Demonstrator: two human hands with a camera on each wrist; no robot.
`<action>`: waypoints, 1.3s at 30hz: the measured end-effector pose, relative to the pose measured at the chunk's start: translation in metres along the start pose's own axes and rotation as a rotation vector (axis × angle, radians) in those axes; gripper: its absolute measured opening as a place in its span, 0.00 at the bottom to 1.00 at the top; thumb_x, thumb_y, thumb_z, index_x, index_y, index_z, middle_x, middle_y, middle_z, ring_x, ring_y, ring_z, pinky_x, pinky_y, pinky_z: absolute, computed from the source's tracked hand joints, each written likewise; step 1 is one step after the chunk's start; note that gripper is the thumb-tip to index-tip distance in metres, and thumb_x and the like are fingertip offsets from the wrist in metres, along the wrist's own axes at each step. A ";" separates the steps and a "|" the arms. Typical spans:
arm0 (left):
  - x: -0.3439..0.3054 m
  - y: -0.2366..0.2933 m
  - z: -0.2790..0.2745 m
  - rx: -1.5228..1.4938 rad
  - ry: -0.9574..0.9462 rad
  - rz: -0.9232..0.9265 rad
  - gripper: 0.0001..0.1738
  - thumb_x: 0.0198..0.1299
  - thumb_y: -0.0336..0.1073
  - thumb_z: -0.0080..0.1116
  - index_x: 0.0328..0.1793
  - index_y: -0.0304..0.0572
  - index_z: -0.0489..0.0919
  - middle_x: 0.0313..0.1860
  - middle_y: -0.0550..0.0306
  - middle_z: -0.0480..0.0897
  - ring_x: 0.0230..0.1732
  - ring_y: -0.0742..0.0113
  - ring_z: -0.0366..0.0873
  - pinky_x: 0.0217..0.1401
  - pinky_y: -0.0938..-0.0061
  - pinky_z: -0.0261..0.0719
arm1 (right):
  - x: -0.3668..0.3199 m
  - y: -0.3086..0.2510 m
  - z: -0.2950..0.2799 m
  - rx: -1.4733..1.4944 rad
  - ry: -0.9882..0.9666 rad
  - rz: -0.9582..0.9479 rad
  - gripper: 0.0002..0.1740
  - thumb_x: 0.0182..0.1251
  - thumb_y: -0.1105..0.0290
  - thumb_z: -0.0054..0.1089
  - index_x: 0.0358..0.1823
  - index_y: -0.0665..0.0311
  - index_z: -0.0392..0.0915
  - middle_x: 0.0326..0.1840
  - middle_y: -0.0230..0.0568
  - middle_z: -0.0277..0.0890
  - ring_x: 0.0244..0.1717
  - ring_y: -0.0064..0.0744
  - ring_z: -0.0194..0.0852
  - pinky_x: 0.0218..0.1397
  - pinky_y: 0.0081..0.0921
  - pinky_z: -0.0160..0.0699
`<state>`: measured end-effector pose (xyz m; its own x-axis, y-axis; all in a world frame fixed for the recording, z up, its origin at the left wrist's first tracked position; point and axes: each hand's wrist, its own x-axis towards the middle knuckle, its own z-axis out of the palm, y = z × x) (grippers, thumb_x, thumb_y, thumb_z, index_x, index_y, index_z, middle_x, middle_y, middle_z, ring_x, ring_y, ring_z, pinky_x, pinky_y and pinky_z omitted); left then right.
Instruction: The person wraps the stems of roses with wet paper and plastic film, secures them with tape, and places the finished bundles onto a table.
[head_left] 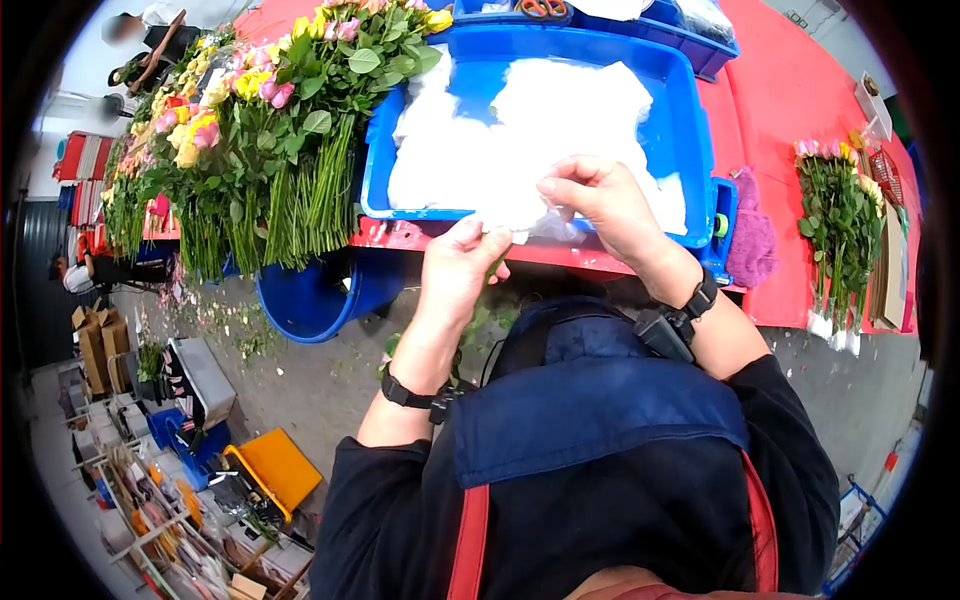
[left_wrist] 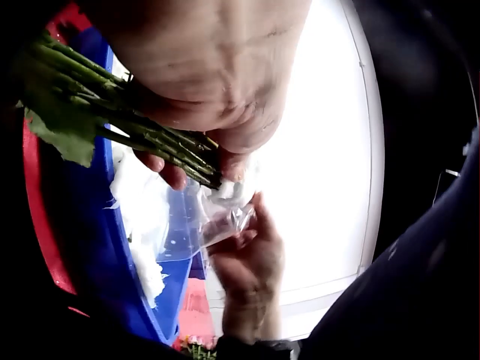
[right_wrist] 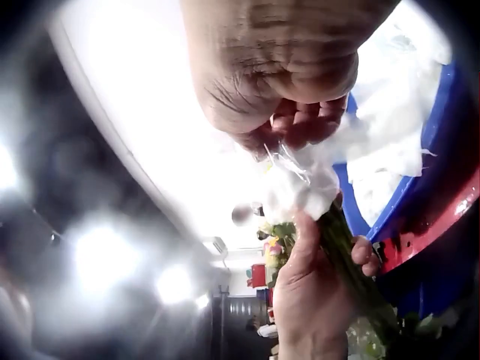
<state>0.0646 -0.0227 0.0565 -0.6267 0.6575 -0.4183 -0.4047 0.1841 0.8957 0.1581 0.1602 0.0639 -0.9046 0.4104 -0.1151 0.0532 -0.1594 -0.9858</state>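
Note:
My left hand (head_left: 460, 265) grips a bundle of green stems (left_wrist: 161, 139) near their cut ends, just in front of a blue tray (head_left: 690, 130). White cotton (right_wrist: 300, 187) covers the stem ends, beside the left thumb. With curled fingers my right hand (head_left: 605, 205) pinches a clear plastic bag (left_wrist: 238, 219) at the cotton, facing the left hand. The flower heads of this bundle are hidden in the head view. More white wadding (head_left: 570, 110) lies heaped in the tray behind both hands.
Many roses (head_left: 250, 130) with long stems are piled on the red table (head_left: 770, 110) at left. A smaller rose bunch (head_left: 840, 220) lies at right, near a purple cloth (head_left: 752, 235). Scissors (head_left: 545, 8) are at the back. A blue bin (head_left: 310, 300) stands below the table edge.

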 end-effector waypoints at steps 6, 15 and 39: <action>0.016 -0.036 -0.006 0.566 0.160 0.597 0.12 0.59 0.31 0.64 0.46 0.33 0.79 0.41 0.58 0.82 0.26 0.77 0.76 0.25 0.83 0.73 | -0.017 -0.009 0.046 -0.929 -0.252 -0.801 0.05 0.54 0.71 0.59 0.31 0.62 0.81 0.28 0.42 0.78 0.32 0.48 0.78 0.36 0.37 0.77; 0.032 0.033 -0.038 -0.224 -0.276 0.033 0.13 0.70 0.40 0.51 0.52 0.39 0.71 0.35 0.50 0.81 0.19 0.69 0.76 0.18 0.79 0.74 | -0.018 0.049 0.073 0.002 -0.368 0.047 0.23 0.58 0.66 0.70 0.51 0.67 0.73 0.45 0.38 0.79 0.39 0.22 0.77 0.46 0.24 0.78; 0.015 -0.018 0.055 0.047 -0.497 -0.033 0.16 0.63 0.31 0.56 0.56 0.38 0.71 0.29 0.62 0.74 0.18 0.79 0.66 0.20 0.82 0.66 | -0.082 0.049 -0.008 -0.822 0.307 -0.296 0.10 0.63 0.70 0.52 0.28 0.66 0.80 0.32 0.54 0.79 0.37 0.52 0.79 0.39 0.42 0.77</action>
<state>0.0993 0.0241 0.0424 -0.2157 0.9173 -0.3346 -0.3813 0.2364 0.8937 0.2385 0.1257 0.0238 -0.7838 0.5713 0.2435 0.2270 0.6286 -0.7439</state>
